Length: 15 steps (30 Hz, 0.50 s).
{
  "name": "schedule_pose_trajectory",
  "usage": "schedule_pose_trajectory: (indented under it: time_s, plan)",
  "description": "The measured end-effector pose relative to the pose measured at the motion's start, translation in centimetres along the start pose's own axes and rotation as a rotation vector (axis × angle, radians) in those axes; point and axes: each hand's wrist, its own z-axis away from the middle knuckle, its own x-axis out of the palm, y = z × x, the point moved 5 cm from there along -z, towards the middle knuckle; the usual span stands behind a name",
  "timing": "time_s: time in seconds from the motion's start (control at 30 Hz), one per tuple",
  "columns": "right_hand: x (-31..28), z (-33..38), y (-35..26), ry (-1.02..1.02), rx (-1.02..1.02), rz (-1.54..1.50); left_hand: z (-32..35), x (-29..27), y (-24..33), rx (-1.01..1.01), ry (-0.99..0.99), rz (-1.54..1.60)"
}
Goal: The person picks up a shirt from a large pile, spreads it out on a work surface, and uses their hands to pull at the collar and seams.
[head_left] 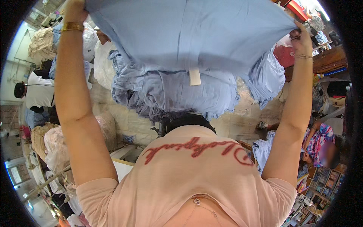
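Observation:
A light blue cloth [189, 34] is stretched wide between my raised hands, with a crease or seam down its middle. My left hand [77, 11], at the upper left and partly cut off by the picture's edge, is closed on one corner. At the upper right my right hand [301, 41] pinches the opposite corner, fingers closed on the edge. A small white tag [194, 76] shows just under the cloth's lower edge. Below the cloth lies a big pile of similar blue fabric [162, 89], its upper part hidden by the stretched cloth.
Bagged blue fabric [266, 75] hangs right of the pile. White plastic bags [104, 64] and beige bundles [43, 43] stand at the left. A person in a white top [39, 90] is at far left, another in a patterned top [321, 140] at right. A wooden table edge [321, 62] lies beyond my right arm.

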Motion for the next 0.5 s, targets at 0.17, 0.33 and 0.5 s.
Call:
schedule_pose_trajectory:
  time_s: [0.17, 0.33, 0.5]
  plan:
    - [-2.2, 3.6, -1.1, -0.277, -0.026, 0.086, 6.4, -1.0, 8.8, 0.702, 0.070, -0.970]
    - [-9.4, 14.0, 7.6, -0.098, -0.306, 0.904, 17.0, -3.1, -0.6, 0.170, 0.191, -0.741]
    - [-15.4, 24.4, 21.6, 0.041, -0.119, 1.196, 32.0, -5.3, -14.5, -0.433, 0.234, -0.231]
